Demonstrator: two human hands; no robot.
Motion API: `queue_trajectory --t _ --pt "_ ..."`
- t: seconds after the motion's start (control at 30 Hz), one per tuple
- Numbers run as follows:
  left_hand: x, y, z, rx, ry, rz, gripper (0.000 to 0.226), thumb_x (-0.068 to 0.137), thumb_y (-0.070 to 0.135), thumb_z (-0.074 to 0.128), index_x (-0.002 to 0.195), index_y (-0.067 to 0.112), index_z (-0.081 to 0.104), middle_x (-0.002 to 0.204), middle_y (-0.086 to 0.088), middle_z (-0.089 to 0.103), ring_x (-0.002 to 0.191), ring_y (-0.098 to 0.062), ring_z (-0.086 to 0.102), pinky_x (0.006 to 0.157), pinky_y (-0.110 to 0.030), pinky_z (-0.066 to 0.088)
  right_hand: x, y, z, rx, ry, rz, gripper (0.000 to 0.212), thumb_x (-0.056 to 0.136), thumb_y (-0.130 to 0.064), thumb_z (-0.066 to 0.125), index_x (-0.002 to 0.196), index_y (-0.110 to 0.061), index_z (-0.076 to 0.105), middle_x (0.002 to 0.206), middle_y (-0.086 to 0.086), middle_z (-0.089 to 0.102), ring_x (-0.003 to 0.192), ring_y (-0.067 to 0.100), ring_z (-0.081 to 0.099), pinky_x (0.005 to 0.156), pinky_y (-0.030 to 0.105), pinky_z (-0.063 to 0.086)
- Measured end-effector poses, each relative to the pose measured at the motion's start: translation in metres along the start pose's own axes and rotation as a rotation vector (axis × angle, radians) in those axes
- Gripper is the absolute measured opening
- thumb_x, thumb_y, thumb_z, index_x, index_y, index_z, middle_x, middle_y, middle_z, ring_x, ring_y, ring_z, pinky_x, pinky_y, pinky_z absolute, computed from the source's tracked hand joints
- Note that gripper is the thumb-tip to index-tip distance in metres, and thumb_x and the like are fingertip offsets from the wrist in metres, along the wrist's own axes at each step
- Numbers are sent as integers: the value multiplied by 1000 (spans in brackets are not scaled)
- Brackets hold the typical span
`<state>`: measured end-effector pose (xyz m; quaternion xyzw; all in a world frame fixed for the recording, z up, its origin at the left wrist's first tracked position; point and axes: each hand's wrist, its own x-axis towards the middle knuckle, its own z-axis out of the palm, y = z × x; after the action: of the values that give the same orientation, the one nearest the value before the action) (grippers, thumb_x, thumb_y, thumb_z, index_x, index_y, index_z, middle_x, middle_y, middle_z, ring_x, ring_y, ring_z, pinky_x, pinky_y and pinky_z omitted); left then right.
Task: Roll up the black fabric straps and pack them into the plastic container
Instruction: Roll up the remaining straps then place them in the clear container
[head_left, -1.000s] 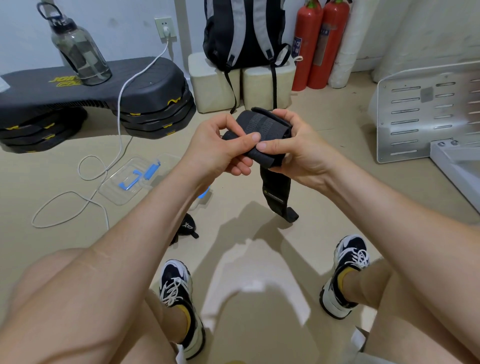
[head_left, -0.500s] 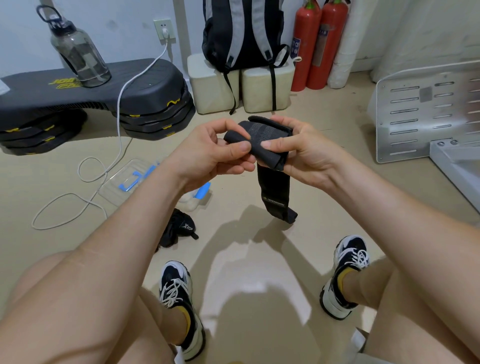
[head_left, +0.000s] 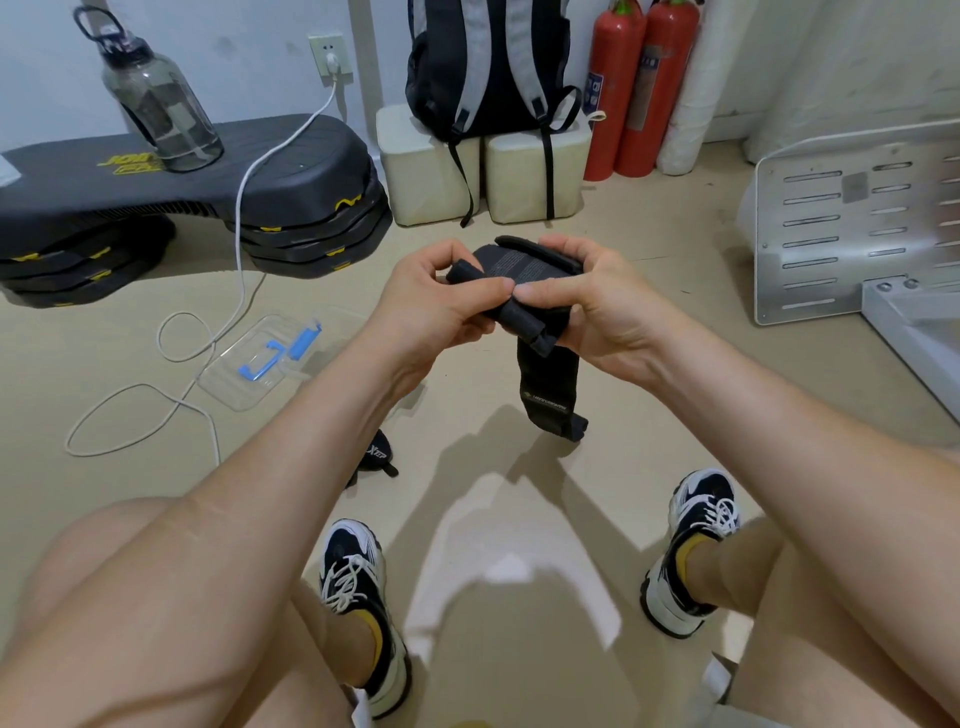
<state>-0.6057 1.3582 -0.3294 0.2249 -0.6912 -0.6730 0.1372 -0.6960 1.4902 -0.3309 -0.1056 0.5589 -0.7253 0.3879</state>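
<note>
Holding blue clips (head_left: 305, 340), it seems, clear plastic container (head_left: 234, 387)

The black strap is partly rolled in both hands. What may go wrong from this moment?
1. The left hand and right hand only pinch the black strap; its loose tail hangs free, so the roll may slacken.
2. A second strap lies on the floor by the left shoe and might be stepped on.

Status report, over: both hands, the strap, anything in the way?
Left hand and right hand both grip the black strap, partly rolled, tail hanging. Second strap on floor. White cable lies beside clear plastic tray.
</note>
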Motion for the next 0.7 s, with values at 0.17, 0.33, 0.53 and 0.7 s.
queue_trajectory --t 0.17,0.33,0.53,0.7 --pt "-2 -1 1 -3 39 -5 24 88 4 67 83 18 48 64 -7 59 43 -17 56 41 -21 42 -3 1 2 -51 -26 -20 64 81 17 66 137 -6 43 132 22 50 91 30 66 70 40 62" --pt "-3 0 -4 -33 -53 -15 9 91 11 68 88 16 61 64 -7 61 46 -15 60 43 -18 46 -4 -2 0 -32 -19 -19 56 84 18 61 134 -1 44 125 20 51 94 35 65 64 38 62" --pt "-2 4 -22 -134 -318 -11 25 77 10 66 102 11 63 73 -6 70 67 -16 72 60 -19 56 -9 -11 -4 62 -35 2 46 89 15 57 132 2 48 128 23 52 84 30 71 62 33 61" --pt "0 -1 -16 -65 -232 38 16 78 19 68 92 12 64 77 -1 68 70 -15 68 71 -22 53 -9 -8 -4 63 -30 16 46 91 12 56 135 3 48 126 22 54 90 30 69 61 29 60"
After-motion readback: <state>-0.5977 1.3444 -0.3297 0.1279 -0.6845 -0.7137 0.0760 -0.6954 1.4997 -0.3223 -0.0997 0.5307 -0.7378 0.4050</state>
